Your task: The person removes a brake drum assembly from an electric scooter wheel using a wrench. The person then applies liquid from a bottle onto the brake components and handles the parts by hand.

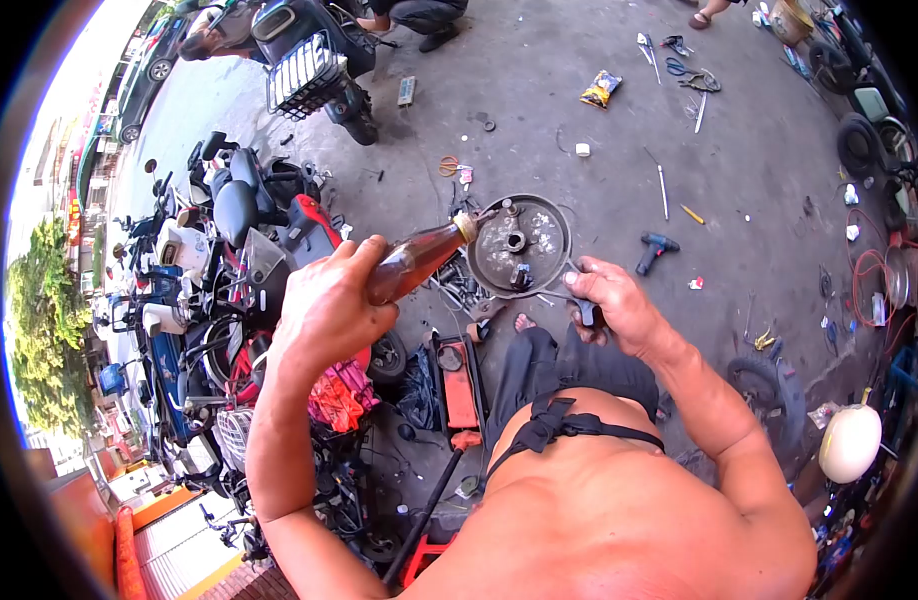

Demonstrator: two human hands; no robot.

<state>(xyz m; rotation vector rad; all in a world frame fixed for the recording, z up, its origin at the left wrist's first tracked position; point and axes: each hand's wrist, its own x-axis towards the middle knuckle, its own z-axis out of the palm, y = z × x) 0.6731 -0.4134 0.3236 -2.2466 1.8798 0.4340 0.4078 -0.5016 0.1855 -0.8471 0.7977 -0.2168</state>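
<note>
My left hand (331,300) is wrapped round a glass bottle (411,264) of reddish-brown liquid. The bottle is tilted, its neck pointing up and right to the rim of a round metal brake plate (494,266). Whether any liquid leaves the mouth I cannot tell. My right hand (611,304) grips the plate by its lower right edge, near a dark lever-like part, and holds it up before me. The plate's inner face shows, dark with pale worn patches, a central hub (516,241) and a small post (522,276) near its lower edge.
A red floor jack (457,385) lies by my legs, and parked motorbikes (241,205) crowd the left. On the ground are a cordless drill (658,252), a screwdriver (664,192), a yellow packet (601,89) and pliers (701,80). Tyres (859,145) line the right; other people are at the top.
</note>
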